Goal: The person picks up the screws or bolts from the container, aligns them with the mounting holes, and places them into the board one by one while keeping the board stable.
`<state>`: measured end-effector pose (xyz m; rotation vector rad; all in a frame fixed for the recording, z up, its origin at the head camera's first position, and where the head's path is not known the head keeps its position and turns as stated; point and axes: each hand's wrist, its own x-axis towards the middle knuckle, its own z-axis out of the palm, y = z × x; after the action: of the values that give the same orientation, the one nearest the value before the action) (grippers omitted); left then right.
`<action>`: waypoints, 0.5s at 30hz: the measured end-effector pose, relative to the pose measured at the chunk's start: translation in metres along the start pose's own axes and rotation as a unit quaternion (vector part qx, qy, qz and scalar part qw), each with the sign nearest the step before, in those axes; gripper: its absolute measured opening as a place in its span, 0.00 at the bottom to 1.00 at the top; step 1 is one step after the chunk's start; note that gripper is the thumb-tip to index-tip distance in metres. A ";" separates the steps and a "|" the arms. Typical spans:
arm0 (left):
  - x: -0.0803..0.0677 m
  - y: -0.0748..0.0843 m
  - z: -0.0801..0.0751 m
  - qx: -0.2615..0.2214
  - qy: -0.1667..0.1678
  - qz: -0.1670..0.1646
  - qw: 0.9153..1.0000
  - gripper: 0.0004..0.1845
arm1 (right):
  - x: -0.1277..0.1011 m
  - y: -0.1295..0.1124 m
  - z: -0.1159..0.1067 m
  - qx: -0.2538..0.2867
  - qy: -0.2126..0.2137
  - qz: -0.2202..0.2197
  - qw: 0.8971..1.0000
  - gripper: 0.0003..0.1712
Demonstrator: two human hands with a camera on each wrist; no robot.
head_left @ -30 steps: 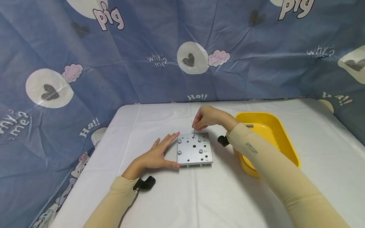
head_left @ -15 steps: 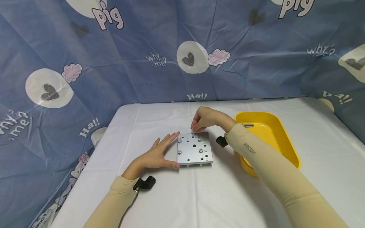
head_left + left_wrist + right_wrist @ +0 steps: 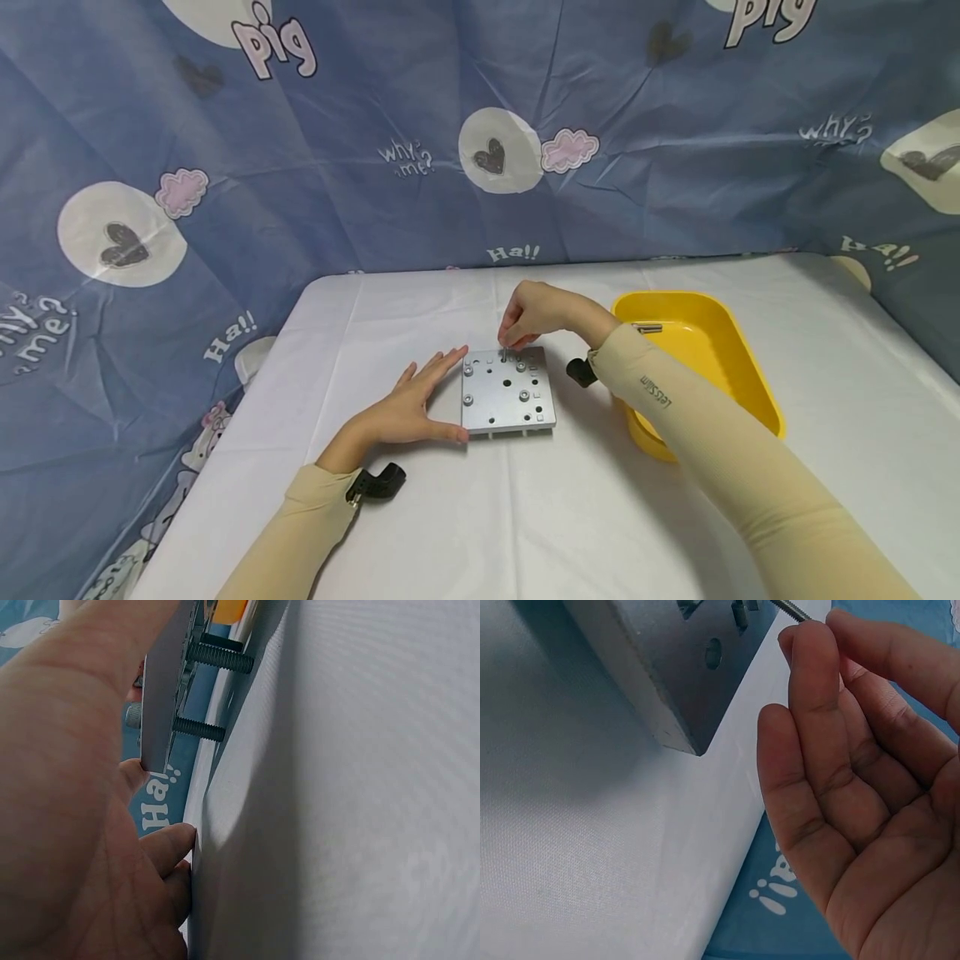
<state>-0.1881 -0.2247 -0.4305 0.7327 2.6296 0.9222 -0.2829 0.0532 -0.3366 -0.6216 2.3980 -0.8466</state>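
Observation:
A square grey metal plate (image 3: 507,396) with holes and several screw heads lies on the white table. My left hand (image 3: 442,392) lies flat beside it, straight fingers and thumb against the plate's left edge. In the left wrist view the plate's edge (image 3: 161,690) shows, with screw shanks (image 3: 217,657) sticking out underneath. My right hand (image 3: 510,337) pinches a thin screw (image 3: 504,353) upright over the plate's far edge. The right wrist view shows the fingertips (image 3: 810,645) on that screw (image 3: 791,609) above the plate (image 3: 667,660).
A yellow tray (image 3: 750,375) stands to the right of the plate, with a small metal pin (image 3: 647,327) at its far end. Patterned blue cloth (image 3: 480,125) hangs behind and to the left of the table. White tabletop (image 3: 525,517) extends toward me.
My right hand has carried the screw slightly left along the plate's far edge. The left hand has stayed against the plate.

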 end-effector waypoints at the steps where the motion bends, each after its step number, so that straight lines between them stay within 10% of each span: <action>1: 0.000 0.000 0.000 0.000 0.000 0.000 1.000 0.68 | 0.000 0.000 0.000 0.001 0.000 0.001 1.000 0.04; 15: -0.001 0.002 0.000 -0.002 -0.001 -0.002 1.000 0.68 | -0.001 -0.002 0.001 0.001 -0.004 0.004 1.000 0.05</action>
<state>-0.1867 -0.2239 -0.4288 0.7283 2.6263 0.9240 -0.2814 0.0519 -0.3355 -0.6123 2.3902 -0.8407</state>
